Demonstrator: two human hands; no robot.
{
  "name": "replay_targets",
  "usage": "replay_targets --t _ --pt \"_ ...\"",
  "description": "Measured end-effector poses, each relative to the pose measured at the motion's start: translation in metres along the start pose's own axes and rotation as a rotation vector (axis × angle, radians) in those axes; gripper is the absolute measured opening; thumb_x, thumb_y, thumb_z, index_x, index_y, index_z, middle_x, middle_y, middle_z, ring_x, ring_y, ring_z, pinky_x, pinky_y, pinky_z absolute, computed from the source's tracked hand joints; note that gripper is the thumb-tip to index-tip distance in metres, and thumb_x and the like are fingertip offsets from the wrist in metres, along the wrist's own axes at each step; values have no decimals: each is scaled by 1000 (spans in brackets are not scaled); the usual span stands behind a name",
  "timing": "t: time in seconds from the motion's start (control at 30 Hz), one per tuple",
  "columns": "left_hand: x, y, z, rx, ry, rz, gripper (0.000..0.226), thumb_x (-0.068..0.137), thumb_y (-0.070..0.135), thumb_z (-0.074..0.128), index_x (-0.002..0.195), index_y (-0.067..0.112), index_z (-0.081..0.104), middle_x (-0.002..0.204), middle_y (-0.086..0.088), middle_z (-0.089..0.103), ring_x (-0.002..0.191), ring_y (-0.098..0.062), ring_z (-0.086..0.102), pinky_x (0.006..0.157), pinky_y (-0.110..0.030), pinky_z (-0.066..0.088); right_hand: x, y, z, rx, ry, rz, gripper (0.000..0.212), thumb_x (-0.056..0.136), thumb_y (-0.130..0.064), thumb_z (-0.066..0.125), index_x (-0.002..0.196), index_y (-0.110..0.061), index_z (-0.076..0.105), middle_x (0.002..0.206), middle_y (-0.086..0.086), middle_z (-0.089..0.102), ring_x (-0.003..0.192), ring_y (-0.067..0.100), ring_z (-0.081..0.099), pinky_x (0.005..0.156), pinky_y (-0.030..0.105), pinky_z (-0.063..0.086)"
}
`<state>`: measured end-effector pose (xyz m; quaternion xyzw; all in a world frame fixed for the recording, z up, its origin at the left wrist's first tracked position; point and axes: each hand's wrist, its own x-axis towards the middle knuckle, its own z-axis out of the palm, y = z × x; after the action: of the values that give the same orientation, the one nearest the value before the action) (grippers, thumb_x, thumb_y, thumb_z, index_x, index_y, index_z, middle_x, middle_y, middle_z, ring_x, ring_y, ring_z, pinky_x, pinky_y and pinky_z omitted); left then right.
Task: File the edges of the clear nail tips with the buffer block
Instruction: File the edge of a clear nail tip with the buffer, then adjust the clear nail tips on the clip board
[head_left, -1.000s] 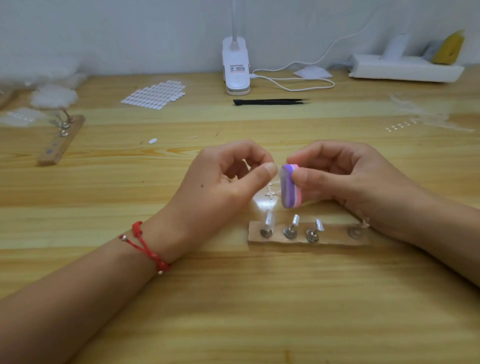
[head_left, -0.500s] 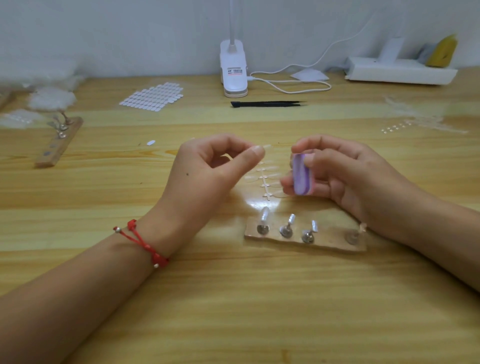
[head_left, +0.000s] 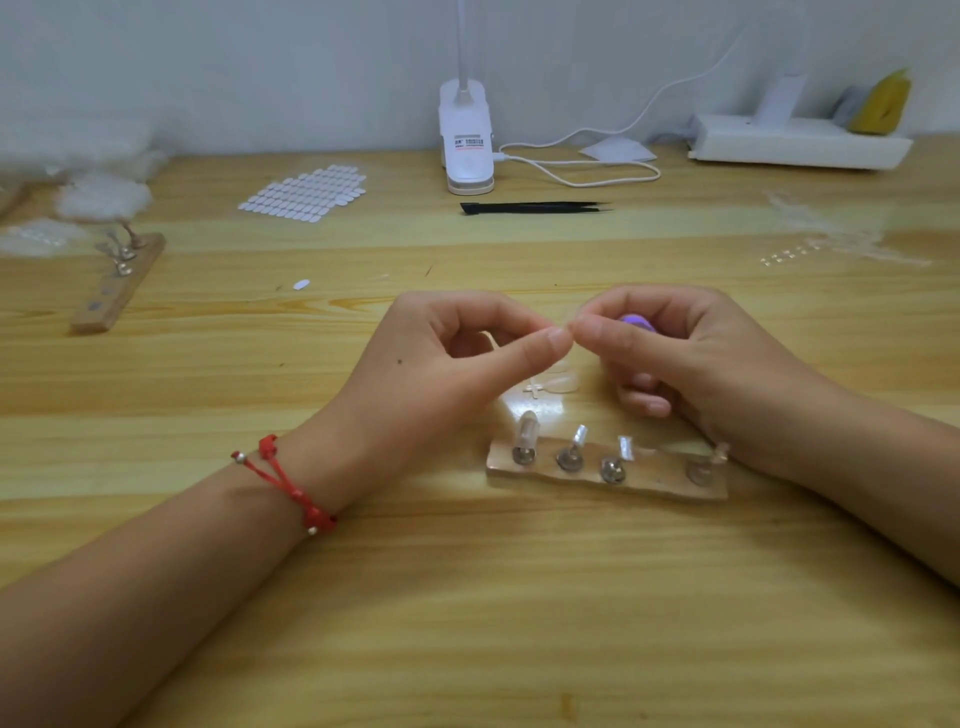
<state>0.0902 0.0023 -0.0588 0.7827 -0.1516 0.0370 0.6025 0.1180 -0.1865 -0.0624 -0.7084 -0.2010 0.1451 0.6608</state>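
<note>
— Closer together than half a second ago, aren't they?
— Yes. Both hands have closed in until thumb tips nearly meet, and the block has turned so that only its purple end shows.
— From the left, then?
— A wooden strip (head_left: 117, 288) with metal pegs lies far left, with a sheet of white stickers (head_left: 306, 193) behind. The left hand (head_left: 441, 374), a red bracelet (head_left: 291, 486) on its wrist, pinches thumb to forefinger on a faint clear nail tip (head_left: 567, 315).
— And the middle?
— A lamp base (head_left: 466, 143) and black tweezers (head_left: 535, 208) lie at the back. A strip of nail tips (head_left: 551, 387) rests on the table under the hands, just behind the peg holder (head_left: 608, 475).
— The right side?
— The right hand (head_left: 696, 364) curls its fingers round the buffer block (head_left: 635, 321), just beside the pinched tip. A white power strip (head_left: 800, 143) sits far right.
</note>
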Motion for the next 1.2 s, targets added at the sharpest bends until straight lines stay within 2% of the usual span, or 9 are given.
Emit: replay_targets --t 0.1,0.23,0.37,0.43,0.53,0.6,0.73,0.87,1.2 --pt "-1 -1 0 20 -1 34 13 74 35 74 80 25 68 64 14 54 52 -7 45 51 -15 35 0 0 0 30 -10 8 14 72 -37 74 73 -23 75 54 -6 36 48 6 32 39 15 33" --pt "-2 0 -1 92 -24 125 18 78 27 77 95 27 69 84 11 55 53 -6 50 57 -17 40 0 -1 -2 26 -60 28 9 76 -30 73 71 -23 74 55 -8 39 48 4 33 39 15 32" --pt "-2 4 -2 234 -7 222 17 76 29 77 92 29 71 74 15 54 69 -23 58 65 -17 40 -1 -2 -4 9 -112 44 15 71 -37 73 70 -23 73 54 -10 43 47 5 33 39 15 33" --pt "0 6 -6 215 -49 231 17 74 31 78 89 29 70 78 15 55 68 -23 56 67 -21 40 -1 -3 -4 11 -115 40 16 71 -38 73 70 -22 74 55 -10 43 47 5 33 39 15 32" --pt "3 8 -17 -12 -206 66 15 68 36 77 81 32 70 86 -6 54 70 -28 47 69 -35 41 -1 -5 -5 105 -77 66 15 76 -32 72 67 -20 73 62 -5 46 46 5 33 37 16 29" --pt "4 7 -21 -24 -320 -10 18 65 36 78 80 31 71 92 -21 50 75 -35 46 74 -39 40 0 -5 -6 169 -34 99 22 79 -33 63 65 -20 72 64 -5 47 46 6 31 37 16 27" --pt "0 5 -16 90 -442 -4 22 61 45 78 80 37 71 97 3 57 91 -29 51 77 -23 40 1 -5 -7 194 -17 109 22 80 -33 61 65 -20 71 63 -5 46 45 6 30 36 16 28" --pt "-1 4 -13 150 -466 19 22 63 46 78 83 39 70 96 12 55 87 -13 48 77 -21 38 2 -4 -7 196 -21 108 22 80 -34 62 65 -20 71 62 -5 46 45 6 30 36 16 28" --pt "-2 4 -11 198 -453 18 21 64 46 76 83 39 70 96 15 53 85 -6 47 76 -15 38 1 -5 -6 194 -8 117 21 79 -34 62 65 -20 71 61 -4 45 45 7 29 35 16 27"
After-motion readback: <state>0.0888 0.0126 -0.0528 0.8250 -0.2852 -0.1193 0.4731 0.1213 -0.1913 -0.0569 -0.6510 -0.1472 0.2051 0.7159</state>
